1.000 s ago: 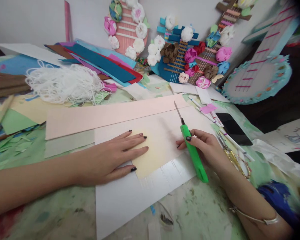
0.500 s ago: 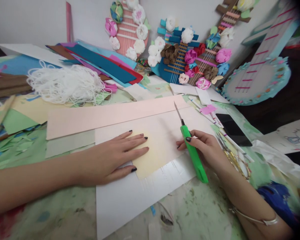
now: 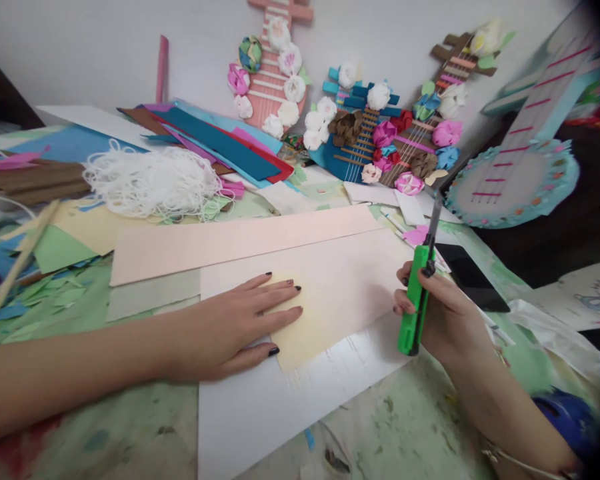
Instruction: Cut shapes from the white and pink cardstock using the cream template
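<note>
My left hand point(image 3: 253, 320) lies flat with fingers spread on a pale yellow sheet point(image 3: 325, 320). Under that sheet is a larger white board point(image 3: 260, 420) with scored lines near the yellow edge. In my right hand point(image 3: 447, 307) is a green utility knife point(image 3: 414, 307), gripped by its handle and raised over the right side of the sheets. The knife's blade is extended and points up, away from me. A long pale pink strip point(image 3: 240, 243) lies along the far edge of the sheets.
White string point(image 3: 155, 180) is heaped at the back left, beside coloured card strips point(image 3: 220, 143). Decorated paper guitars point(image 3: 353, 147) lean against the wall. A black phone point(image 3: 473, 277) lies to the right, near crumpled white plastic point(image 3: 560, 340). Paper scraps point(image 3: 40, 290) cover the left side.
My right hand has moved right with the utility knife, which is now tilted more upright. My left hand stays on the sheet. The view has shifted slightly.
</note>
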{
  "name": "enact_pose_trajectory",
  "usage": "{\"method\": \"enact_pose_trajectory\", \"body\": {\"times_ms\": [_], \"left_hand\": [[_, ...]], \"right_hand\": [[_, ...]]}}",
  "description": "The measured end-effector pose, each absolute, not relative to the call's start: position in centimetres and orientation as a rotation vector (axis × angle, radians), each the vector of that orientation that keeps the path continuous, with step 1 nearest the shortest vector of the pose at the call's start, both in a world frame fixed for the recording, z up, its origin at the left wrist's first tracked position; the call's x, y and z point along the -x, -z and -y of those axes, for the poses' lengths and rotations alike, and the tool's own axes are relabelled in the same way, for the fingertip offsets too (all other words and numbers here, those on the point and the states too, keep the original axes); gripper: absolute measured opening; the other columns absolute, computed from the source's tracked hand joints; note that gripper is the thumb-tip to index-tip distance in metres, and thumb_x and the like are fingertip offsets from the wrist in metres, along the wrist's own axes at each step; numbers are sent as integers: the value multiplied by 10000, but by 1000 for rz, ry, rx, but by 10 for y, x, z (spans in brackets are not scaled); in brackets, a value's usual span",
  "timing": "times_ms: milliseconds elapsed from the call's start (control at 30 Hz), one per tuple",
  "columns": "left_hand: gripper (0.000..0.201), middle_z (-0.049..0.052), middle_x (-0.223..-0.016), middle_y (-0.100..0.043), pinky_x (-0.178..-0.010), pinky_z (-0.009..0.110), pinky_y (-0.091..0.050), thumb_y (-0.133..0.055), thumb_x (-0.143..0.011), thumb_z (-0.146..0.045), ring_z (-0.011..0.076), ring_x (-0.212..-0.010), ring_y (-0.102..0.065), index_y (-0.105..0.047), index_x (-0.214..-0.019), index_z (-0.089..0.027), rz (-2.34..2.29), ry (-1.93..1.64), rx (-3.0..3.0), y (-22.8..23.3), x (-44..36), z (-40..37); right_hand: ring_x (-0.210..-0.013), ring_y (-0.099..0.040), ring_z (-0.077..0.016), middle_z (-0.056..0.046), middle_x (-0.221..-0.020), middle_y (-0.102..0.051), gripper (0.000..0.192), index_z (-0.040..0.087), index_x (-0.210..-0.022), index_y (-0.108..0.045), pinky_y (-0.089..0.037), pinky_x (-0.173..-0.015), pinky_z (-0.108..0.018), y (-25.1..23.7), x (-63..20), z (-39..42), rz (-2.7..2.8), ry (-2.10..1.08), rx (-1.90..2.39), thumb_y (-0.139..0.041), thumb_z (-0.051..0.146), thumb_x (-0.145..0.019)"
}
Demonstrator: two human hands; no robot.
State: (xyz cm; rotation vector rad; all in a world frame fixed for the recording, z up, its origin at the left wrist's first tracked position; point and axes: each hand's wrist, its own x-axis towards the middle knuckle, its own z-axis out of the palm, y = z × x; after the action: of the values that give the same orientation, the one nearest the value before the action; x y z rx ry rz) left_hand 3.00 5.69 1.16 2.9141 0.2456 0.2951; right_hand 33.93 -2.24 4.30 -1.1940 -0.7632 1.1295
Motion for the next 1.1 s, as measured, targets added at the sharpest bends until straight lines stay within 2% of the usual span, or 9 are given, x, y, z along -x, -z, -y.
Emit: {"method": "enact_pose_trajectory", "body": {"times_ms": [100, 167, 233, 300, 400, 533, 667, 1100], "left_hand": [[492, 201, -1486, -410, -1177, 499, -246, -430, -971, -272, 302, -1417, -339, -392, -1439, -125, -246, -268, -2936, -13, -30, -56], [485, 209, -1491, -400, -1166, 507, -269, -419, -975, -274, 306, -1418, -335, -399, -1433, -113, -252, -236, -2951, -14, -30, -56], [485, 212, -1491, -398, -1164, 511, -273, -422, -974, -274, 308, -1420, -330, -405, -1429, -108, -255, -224, -2959, -14, -30, -56], [488, 211, -1487, -404, -1167, 510, -270, -432, -969, -273, 309, -1418, -334, -410, -1428, -110, -255, -234, -2957, -15, -30, -56], [489, 210, -1479, -417, -1169, 506, -269, -444, -961, -266, 311, -1407, -353, -418, -1425, -113, -255, -254, -2947, -15, -31, -56], [482, 210, -1481, -413, -1167, 500, -273, -438, -964, -263, 312, -1403, -361, -422, -1422, -113, -254, -267, -2942, -15, -31, -56], [480, 217, -1479, -412, -1162, 508, -277, -427, -969, -265, 318, -1402, -361, -424, -1421, -102, -249, -256, -2946, -16, -31, -56], [484, 207, -1481, -413, -1163, 507, -270, -435, -967, -273, 319, -1400, -362, -414, -1426, -121, -249, -275, -2935, -14, -31, -56]], "right_hand": [[-328, -287, -19, 56, -681, -494, 331, 234, -820, -591, -298, -304, -192, -47, -338, 22, 721, -1226, 1152, -627, 562, -825], [-305, -167, -23, 76, -582, -403, 412, 237, -770, -542, -210, -278, -188, -48, -337, 23, 716, -1318, 1121, -498, 633, -875], [-302, -122, -30, 80, -550, -363, 403, 236, -738, -507, -178, -274, -191, -49, -336, 24, 718, -1372, 1108, -427, 590, -915], [-308, -137, -31, 74, -570, -376, 303, 231, -754, -518, -177, -283, -192, -50, -334, 26, 723, -1380, 1105, -435, 473, -916], [-337, -231, -37, 58, -637, -426, 114, 226, -882, -576, -227, -320, -196, -51, -332, 28, 739, -1336, 1095, -501, 294, -829], [-400, -351, -48, 24, -746, -509, 223, 219, -888, -568, -298, -389, -218, -50, -328, 28, 779, -1301, 1083, -532, 137, -684], [-453, -417, -66, 14, -805, -528, 307, 227, -886, -547, -334, -446, -241, -48, -324, 28, 803, -1286, 1097, -520, 76, -620], [-471, -442, -85, 19, -838, -553, 418, 263, -962, -495, -349, -476, -263, -42, -322, 29, 904, -1286, 1131, -510, 59, -598]]}}
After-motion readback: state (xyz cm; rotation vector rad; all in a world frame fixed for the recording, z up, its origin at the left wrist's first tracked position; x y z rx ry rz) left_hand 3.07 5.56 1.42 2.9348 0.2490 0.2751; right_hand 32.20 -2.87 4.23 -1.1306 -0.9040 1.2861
